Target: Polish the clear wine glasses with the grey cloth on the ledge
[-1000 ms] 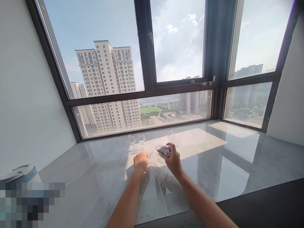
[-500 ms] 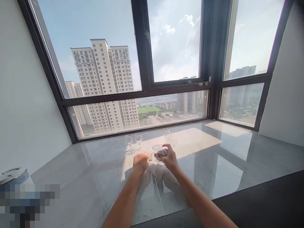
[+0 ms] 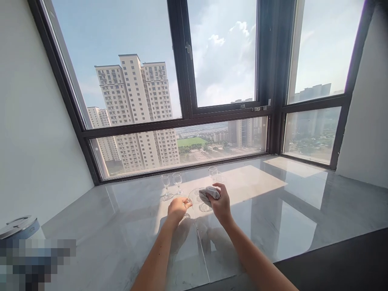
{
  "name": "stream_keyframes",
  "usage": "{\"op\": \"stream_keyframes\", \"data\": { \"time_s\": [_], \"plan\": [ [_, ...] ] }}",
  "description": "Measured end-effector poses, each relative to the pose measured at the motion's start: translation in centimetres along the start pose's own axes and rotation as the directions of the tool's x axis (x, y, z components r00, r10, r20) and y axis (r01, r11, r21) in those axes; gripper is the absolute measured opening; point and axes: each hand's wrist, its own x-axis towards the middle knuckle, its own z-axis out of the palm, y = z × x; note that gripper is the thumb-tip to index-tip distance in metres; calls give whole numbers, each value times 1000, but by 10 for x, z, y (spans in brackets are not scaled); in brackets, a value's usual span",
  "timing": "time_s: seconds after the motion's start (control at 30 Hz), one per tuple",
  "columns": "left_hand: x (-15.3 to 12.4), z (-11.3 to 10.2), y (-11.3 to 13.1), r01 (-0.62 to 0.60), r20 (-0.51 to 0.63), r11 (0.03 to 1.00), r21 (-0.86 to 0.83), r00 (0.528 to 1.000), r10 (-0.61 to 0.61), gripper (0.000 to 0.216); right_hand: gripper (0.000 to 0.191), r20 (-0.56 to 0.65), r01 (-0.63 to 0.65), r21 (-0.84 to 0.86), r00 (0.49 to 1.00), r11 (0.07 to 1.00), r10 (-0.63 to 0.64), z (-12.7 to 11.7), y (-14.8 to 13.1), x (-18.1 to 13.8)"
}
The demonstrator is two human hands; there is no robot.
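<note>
Head view showed your left hand [image 3: 177, 208] pinched around the stem end of a clear glass [image 3: 197, 198]. The glass lay tipped on its side between your two hands, low over the marble surface [image 3: 273, 210]; whether it touched the surface could not be told. Your right hand [image 3: 222, 204] was closed on a bunched grey cloth [image 3: 209, 193] and pressed it against the bowl.

The grip looked sound, though the stem was probably the weak point. You would have done better to brace the bowl itself with the left fingers, so the cloth's push did not lever against thin glass. Light pressure and a slow turn from the left hand would likely have suited the wipe.

A pair of stemmed glasses [image 3: 177, 180] stood upright just beyond your left hand, and another pair [image 3: 213, 171] stood just past your right fingertips. Both pairs were near enough that a wide elbow or cloth swing could have clipped them, so small strokes were wise.
</note>
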Motion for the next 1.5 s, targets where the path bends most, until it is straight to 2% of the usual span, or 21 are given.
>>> {"op": "stream_keyframes", "data": {
  "time_s": [0.07, 0.13, 0.23, 0.33, 0.4, 0.53, 0.67, 0.77, 0.83, 0.93, 1.0, 1.03, 1.07, 1.13, 1.23, 1.3, 1.37, 1.5],
  "plan": [
    [2, 6, -1, 11, 56, 997, -81, 998, -6, 21, 33, -75, 72, -119, 994, 990, -82, -3, 1, 0],
    [2, 11, 1, -18, 128, 982, -190, 991, 43, 25, 30, -141, 106, -208, 980, 972, -137, -6, 1, 1],
    [-2, 12, 10, -31, 218, 935, -353, 969, 115, 33, 33, -246, 95, -232, 957, 968, -153, -9, 1, 2],
    [-9, 9, 23, 34, 267, 851, -524, 955, 126, 39, 34, -280, 72, -223, 951, 972, -134, -7, 2, 3],
    [-12, 8, 31, 55, 241, 769, -637, 962, 130, 42, 31, -209, 82, -245, 968, 966, -135, -3, 2, 1],
    [-15, 8, 37, 40, 138, 586, -809, 983, 124, 38, 27, 18, 112, -274, 994, 955, -111, 6, 3, -4],
    [-13, 10, 33, 110, 157, 387, -915, 983, 92, 27, 30, 67, 41, -248, 997, 968, -25, 9, 6, -4],
    [-12, 10, 32, 174, 183, 128, -976, 982, 55, 14, 32, 130, 28, -250, 992, 968, 5, 10, 10, -5],
    [-10, 8, 31, 176, 176, -12, -984, 984, 11, 5, 34, 195, 60, -232, 981, 971, -15, 11, 10, -8],
    [-4, 3, 28, 138, 148, -100, -985, 984, -95, 7, 34, 224, 139, -172, 970, 975, -99, 9, 0, -14],
    [0, 2, 24, 104, 118, -82, -991, 975, -188, 9, 32, 151, 198, -136, 972, 971, -178, 3, -15, -14],
    [2, 2, 22, 91, 97, -39, -995, 968, -233, 9, 30, 88, 232, -128, 971, 964, -222, -2, -24, -12],
    [3, 4, 20, 82, 69, 35, -996, 960, -270, 7, 29, 7, 268, -134, 963, 954, -270, -8, -34, -7],
    [5, 9, 17, 76, 1, 244, -967, 956, -293, 9, 31, -143, 354, -188, 913, 916, -383, -25, -50, 13],
    [5, 18, 17, 73, -66, 524, -848, 968, -243, 22, 34, -313, 397, -294, 819, 869, -480, -55, -54, 61],
    [4, 21, 18, 61, -92, 624, -779, 973, -210, 32, 34, -368, 386, -378, 771, 842, -519, -77, -38, 93],
    [4, 22, 19, 50, -114, 684, -727, 975, -192, 41, 32, -357, 348, -472, 765, 810, -537, -96, -12, 113],
    [6, 24, 19, 56, -122, 745, -664, 976, -182, 47, 29, -274, 238, -558, 851, 795, -448, -121, 44, 118]
  ]
}}
